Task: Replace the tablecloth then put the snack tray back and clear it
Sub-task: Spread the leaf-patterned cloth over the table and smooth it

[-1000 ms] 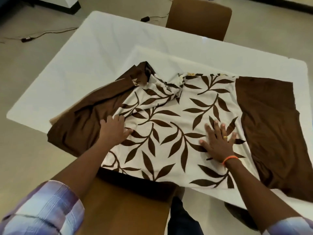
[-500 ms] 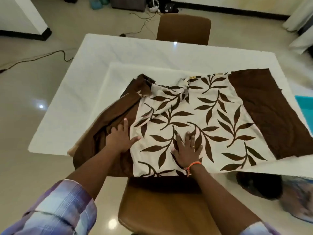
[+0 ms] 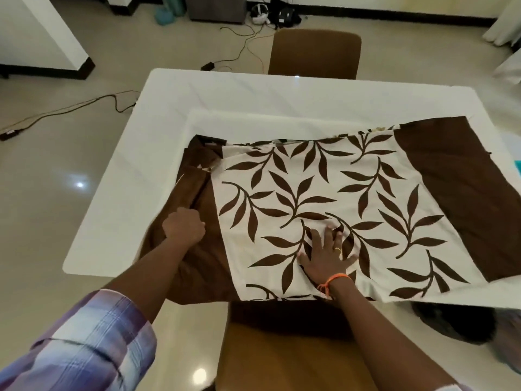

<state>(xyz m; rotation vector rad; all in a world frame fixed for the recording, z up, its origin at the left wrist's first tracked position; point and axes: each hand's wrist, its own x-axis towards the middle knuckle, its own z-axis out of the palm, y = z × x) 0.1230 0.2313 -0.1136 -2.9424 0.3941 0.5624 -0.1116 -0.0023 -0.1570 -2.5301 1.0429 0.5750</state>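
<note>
Left hand [image 3: 183,225] fingers curled, gripping brown-and-cream leaf-print fabric tablecloth [image 3: 324,198], frame centre; right hand [image 3: 328,256] flat, pressing. Risk: uneven pull drags cloth off white desk [image 3: 169,114].

Plaid sleeves [image 3: 84,342], orange wristband [image 3: 332,280], ring [image 3: 338,250]

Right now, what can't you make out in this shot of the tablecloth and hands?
- Left hand: head view, fingers curled under at the brown fold, motion-blurred; grip unclear.
- Tablecloth: folded, lower layers hidden.
- Teal object: cut off by the right edge.
- Dark shape under the table: blurred, unidentifiable.
- Snack tray: not visible.
</note>
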